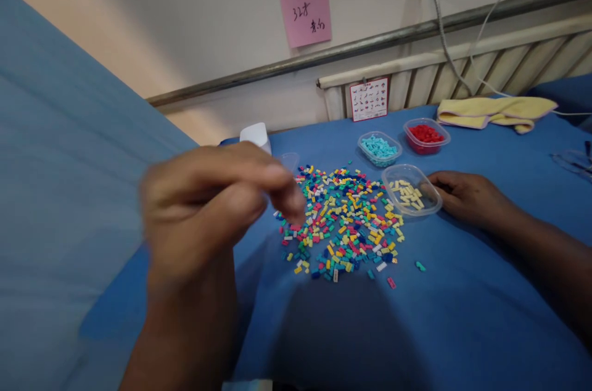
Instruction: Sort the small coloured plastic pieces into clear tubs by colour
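Note:
My left hand [217,206] is raised close to the camera, left of a wide pile of small toy building bricks [345,218]. Its fingers are curled, with the thumb drawn in against them; motion blurs it a little, and anything between the fingertips is hidden. On the other side of the pile, my right hand [467,197] grips the right edge of a clear plastic container [432,200]. Pale yellow bricks [407,193] lie in that container. The pile mixes yellow, green, blue, pink and white bricks on a blue cloth [462,317].
Behind stand a tub of light blue bricks [379,147] and a tub of red bricks [425,133]. A yellow cloth [494,112] lies back right. A white object [256,135] and a partly hidden clear container [290,161] are back left. A radiator [509,52] lines the wall.

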`<state>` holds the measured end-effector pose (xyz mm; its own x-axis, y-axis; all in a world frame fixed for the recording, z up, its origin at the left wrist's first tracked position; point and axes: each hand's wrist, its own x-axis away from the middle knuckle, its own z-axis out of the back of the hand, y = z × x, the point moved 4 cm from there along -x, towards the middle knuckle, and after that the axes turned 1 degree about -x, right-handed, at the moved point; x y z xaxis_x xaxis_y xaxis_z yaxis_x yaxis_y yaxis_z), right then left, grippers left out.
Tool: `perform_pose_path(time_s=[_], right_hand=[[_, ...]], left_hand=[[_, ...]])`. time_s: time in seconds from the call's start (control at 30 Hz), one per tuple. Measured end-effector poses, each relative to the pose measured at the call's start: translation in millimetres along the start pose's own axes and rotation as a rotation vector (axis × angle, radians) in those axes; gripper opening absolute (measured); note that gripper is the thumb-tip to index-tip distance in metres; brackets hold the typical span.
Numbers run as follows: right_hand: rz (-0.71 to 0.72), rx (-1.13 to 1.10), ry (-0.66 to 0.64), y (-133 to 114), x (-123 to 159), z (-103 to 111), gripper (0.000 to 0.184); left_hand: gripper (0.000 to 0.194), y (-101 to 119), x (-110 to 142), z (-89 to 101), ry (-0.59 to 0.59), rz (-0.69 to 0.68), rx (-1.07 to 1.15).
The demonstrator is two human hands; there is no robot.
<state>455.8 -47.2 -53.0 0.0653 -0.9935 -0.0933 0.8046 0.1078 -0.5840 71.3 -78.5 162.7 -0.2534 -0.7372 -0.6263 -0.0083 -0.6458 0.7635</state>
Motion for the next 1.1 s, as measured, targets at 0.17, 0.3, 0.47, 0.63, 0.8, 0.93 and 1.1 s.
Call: perform_pose_path(time_s=[0.17, 0.3, 0.47, 0.63, 0.8, 0.93, 1.1], right_hand=[[-0.026, -0.006, -0.017, -2, 1, 1, 0.052], [-0.038, 0.005, -0.004, -2, 1, 2, 0.055], [-0.052, 0.027, 0.003, -1, 2, 4, 0.059], [-0.069, -0.002, 0.0, -1, 4, 4, 0.059], [-0.091, 0.031, -0.006, -2, 3, 4, 0.06], [-0.112, 0.045, -0.027, -1, 2, 4, 0.06], [-0.114, 0.044, -0.029, -1, 3, 3, 0.059]], left_hand=[[0.014, -97, 14, 36.0, -0.026, 0.31, -0.519], [0.019, -146, 42, 66.2, -0.159, 0.443, -0.778], [0.017, -166, 58, 67.1, -0.256, 0.375, -0.882], [0.026, -185, 53, 28.3, -0.414, 0.146, -0.972], [0.03, -199, 44, 9.0, -0.582, 0.106, -1.046], [0.027, -197, 40, 13.0, -0.629, 0.158, -1.081], [0.024, -188, 39, 11.5, -0.726, 0.135, -1.144]])
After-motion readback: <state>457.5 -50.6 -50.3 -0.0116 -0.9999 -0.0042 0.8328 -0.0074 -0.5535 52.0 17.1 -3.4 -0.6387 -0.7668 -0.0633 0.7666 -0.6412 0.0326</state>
